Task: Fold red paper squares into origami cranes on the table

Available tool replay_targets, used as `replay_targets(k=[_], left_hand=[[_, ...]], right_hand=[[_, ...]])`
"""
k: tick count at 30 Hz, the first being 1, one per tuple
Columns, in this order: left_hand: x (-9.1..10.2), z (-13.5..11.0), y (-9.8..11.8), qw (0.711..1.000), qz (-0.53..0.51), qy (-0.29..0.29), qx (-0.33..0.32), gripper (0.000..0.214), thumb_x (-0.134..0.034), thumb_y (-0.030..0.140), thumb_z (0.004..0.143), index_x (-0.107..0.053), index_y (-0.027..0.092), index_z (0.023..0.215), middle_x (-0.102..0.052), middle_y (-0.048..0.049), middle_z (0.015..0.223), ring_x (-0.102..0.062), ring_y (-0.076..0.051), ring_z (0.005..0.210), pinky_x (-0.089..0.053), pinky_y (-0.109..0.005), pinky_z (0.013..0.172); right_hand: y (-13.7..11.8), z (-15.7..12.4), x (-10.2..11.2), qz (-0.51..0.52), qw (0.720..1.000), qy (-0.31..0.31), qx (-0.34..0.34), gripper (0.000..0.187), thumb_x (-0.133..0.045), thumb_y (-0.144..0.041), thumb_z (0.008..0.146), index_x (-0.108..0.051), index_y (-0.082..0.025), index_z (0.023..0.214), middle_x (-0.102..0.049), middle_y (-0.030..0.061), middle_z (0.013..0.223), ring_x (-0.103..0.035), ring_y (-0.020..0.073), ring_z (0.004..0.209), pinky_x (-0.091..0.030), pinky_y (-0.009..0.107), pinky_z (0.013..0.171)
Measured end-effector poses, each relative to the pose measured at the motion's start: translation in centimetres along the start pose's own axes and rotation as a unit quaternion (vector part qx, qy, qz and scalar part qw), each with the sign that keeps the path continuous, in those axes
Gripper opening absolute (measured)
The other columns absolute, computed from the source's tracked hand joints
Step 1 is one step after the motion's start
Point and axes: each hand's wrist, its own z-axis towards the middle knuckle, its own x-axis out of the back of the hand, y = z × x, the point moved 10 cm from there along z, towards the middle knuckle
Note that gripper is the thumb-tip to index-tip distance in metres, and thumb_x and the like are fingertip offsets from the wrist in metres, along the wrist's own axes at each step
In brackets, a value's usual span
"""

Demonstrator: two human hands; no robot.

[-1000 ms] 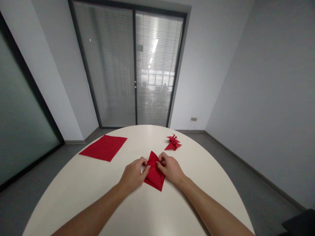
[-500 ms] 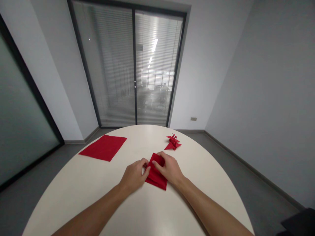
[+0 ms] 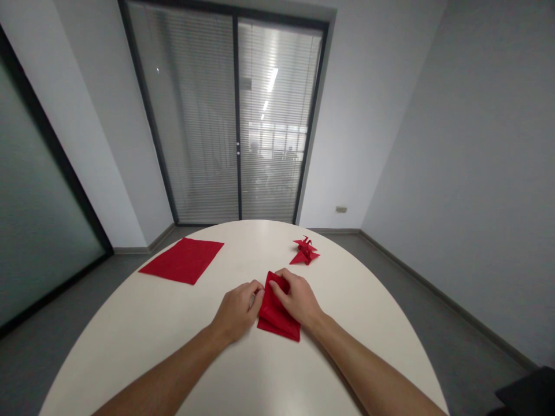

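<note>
A partly folded red paper (image 3: 276,319) lies on the round white table (image 3: 173,323) in front of me. My left hand (image 3: 236,311) rests at its left edge with curled fingers pinching the paper. On its upper right part my right hand (image 3: 297,300) presses down, fingers bent over the fold. A finished red origami figure (image 3: 305,252) stands farther back on the right. A flat red paper sheet (image 3: 182,260) lies at the far left of the table.
The table's curved edge drops off to grey floor on both sides. Behind it stands a glass door with blinds (image 3: 236,115). A dark object (image 3: 526,393) shows at the bottom right corner.
The upright pointed flap of the red paper has been folded down flat. My right hand moved over the top of the paper and the paper turned slightly clockwise.
</note>
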Motion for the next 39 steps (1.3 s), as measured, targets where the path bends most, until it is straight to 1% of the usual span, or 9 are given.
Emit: replay_targets(k=[4,8,16,21,24,26,31,35,39], left_hand=[[-0.2,0.1,-0.6,1.000,-0.013,0.006,0.016,0.015,-0.044,0.026,0.096,-0.058,0.025,0.089,-0.069,0.0005,0.084,-0.064,-0.017,0.076,-0.043,-0.027,0.071],[-0.1,0.2,-1.2,0.998,-0.048,0.021,0.031,0.006,-0.051,0.028,0.093,-0.057,0.025,0.093,-0.071,0.0015,0.089,-0.065,-0.017,0.080,-0.045,-0.027,0.074],[-0.1,0.2,-1.7,0.997,-0.062,0.028,0.045,0.016,-0.054,0.034,0.092,-0.061,0.025,0.104,-0.074,-0.0002,0.092,-0.067,-0.018,0.078,-0.047,-0.028,0.071],[-0.3,0.3,-1.7,0.998,-0.048,0.019,0.045,0.013,-0.054,0.033,0.092,-0.062,0.025,0.096,-0.073,0.0006,0.087,-0.066,-0.018,0.077,-0.044,-0.027,0.070],[-0.3,0.4,-1.9,0.998,-0.042,0.021,0.045,0.011,-0.053,0.032,0.093,-0.062,0.025,0.093,-0.072,0.0011,0.086,-0.066,-0.017,0.077,-0.044,-0.027,0.070],[-0.3,0.4,-2.2,0.998,-0.037,0.024,0.050,0.011,-0.052,0.031,0.093,-0.061,0.025,0.091,-0.072,0.0013,0.085,-0.066,-0.017,0.075,-0.043,-0.026,0.068],[-0.1,0.3,-2.6,0.997,-0.013,0.038,0.070,0.009,-0.052,0.028,0.091,-0.060,0.025,0.087,-0.072,0.0017,0.081,-0.065,-0.017,0.071,-0.041,-0.026,0.064],[0.2,0.3,-2.5,0.996,-0.013,0.042,0.075,0.007,-0.055,0.029,0.090,-0.059,0.025,0.086,-0.072,0.0022,0.080,-0.066,-0.017,0.072,-0.041,-0.025,0.065],[0.1,0.3,-2.9,0.995,-0.020,0.042,0.087,0.006,-0.056,0.029,0.090,-0.059,0.025,0.088,-0.073,0.0018,0.081,-0.067,-0.017,0.074,-0.043,-0.025,0.067]], right_hand=[[-0.4,0.0,-0.1,0.021,1.000,-0.009,0.018,0.013,-0.052,-0.027,0.095,-0.064,-0.022,0.097,-0.072,0.0039,0.094,-0.065,0.0196,0.086,-0.046,0.029,0.079],[-0.7,0.0,-0.1,0.016,0.999,-0.017,0.024,0.014,-0.053,-0.024,0.094,-0.067,-0.022,0.096,-0.073,0.0044,0.095,-0.065,0.0197,0.085,-0.045,0.029,0.077],[-0.8,0.1,-0.3,0.022,0.999,-0.026,0.025,0.013,-0.058,-0.028,0.093,-0.069,-0.022,0.096,-0.074,0.0039,0.092,-0.066,0.0202,0.084,-0.046,0.029,0.077],[-0.7,0.0,-0.5,0.031,0.999,-0.034,0.026,0.018,-0.056,-0.027,0.094,-0.070,-0.024,0.105,-0.075,0.0042,0.101,-0.069,0.0219,0.092,-0.048,0.031,0.083],[-0.5,0.0,-0.2,0.042,0.999,-0.018,0.022,0.024,-0.056,-0.025,0.093,-0.067,-0.025,0.113,-0.074,0.0046,0.109,-0.068,0.0226,0.098,-0.049,0.033,0.089],[-0.1,0.0,-0.1,0.045,0.999,-0.006,0.016,0.025,-0.056,-0.024,0.092,-0.067,-0.025,0.114,-0.074,0.0046,0.108,-0.069,0.0223,0.098,-0.050,0.034,0.089],[0.9,0.1,0.2,0.047,0.999,0.020,-0.007,0.021,-0.060,-0.024,0.088,-0.067,-0.024,0.108,-0.075,0.0036,0.096,-0.068,0.0201,0.087,-0.051,0.032,0.082],[0.8,0.1,-0.2,0.045,0.999,0.004,0.001,0.010,-0.062,-0.021,0.086,-0.068,-0.023,0.094,-0.073,0.0010,0.088,-0.066,0.0179,0.080,-0.050,0.029,0.076],[0.4,0.1,-0.4,0.046,0.999,-0.003,0.016,0.011,-0.062,-0.019,0.087,-0.070,-0.023,0.093,-0.073,0.0008,0.089,-0.065,0.0170,0.080,-0.049,0.028,0.077]])
